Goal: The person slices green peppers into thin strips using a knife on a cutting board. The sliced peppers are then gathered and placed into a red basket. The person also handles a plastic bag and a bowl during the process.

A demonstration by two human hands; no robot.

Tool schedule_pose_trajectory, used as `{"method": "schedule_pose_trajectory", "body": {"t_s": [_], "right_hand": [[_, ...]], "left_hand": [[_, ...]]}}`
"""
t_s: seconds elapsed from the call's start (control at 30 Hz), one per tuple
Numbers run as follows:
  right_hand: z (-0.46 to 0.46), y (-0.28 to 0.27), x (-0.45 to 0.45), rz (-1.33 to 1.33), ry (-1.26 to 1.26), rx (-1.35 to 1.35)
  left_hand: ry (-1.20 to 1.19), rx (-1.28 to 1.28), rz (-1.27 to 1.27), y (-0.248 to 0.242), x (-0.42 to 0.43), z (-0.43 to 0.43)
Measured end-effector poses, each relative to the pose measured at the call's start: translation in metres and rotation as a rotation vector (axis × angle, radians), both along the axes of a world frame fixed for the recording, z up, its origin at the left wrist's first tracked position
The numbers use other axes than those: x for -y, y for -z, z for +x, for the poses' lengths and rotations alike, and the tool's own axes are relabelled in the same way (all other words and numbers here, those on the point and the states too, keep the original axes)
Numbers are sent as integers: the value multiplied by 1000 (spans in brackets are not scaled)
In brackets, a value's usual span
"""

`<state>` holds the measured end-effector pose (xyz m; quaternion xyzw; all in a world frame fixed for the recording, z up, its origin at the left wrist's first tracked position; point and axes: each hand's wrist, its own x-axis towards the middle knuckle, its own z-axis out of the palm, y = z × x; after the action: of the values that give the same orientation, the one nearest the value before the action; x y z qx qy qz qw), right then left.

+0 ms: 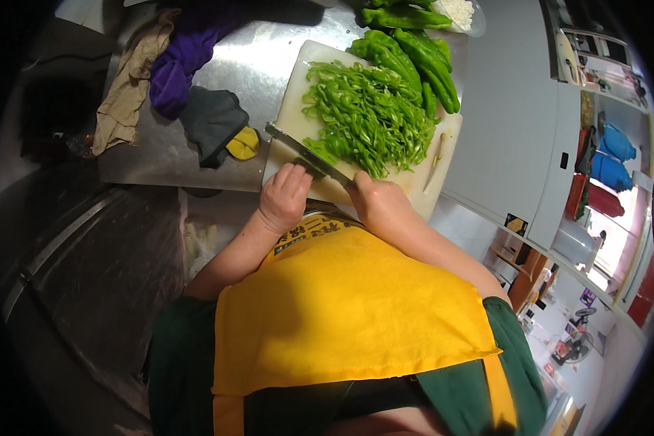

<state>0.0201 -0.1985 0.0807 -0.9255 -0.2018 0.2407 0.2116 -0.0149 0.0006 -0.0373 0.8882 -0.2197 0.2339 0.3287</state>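
Observation:
My right hand (379, 197) grips the handle end of a kitchen knife (310, 155), whose blade slants up and left across the near part of a white cutting board (308, 65). Just on the near side of the blade, my left hand (287, 197) rests with bent fingertips on a dark green piece of pepper (309, 168), partly hidden by fingers and blade. A large heap of sliced green pepper (368, 117) covers the middle of the board beyond the knife. Whole green peppers (428, 68) lie at the board's far right corner.
A steel table (240, 65) carries the board. At its left lie a beige cloth (136, 82), a purple cloth (177, 76), a dark grey glove or cloth (212, 120) and a yellow piece (243, 143). A container of chopped white food (458, 13) stands far right, by a pale grey surface (501, 109).

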Motion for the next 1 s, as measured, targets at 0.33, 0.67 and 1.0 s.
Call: {"method": "schedule_pose_trajectory", "body": {"t_s": [0.33,0.67,1.0], "right_hand": [[1,-27,-1,-82,17,-145],[0,-18,-2,49,41,-15],[1,-44,0,-117,16,-148]], "left_hand": [[7,-74,-35,4,-1,-3],[3,-38,-49,4,-3,-4],[-5,-48,-76,4,-2,-3]]}}
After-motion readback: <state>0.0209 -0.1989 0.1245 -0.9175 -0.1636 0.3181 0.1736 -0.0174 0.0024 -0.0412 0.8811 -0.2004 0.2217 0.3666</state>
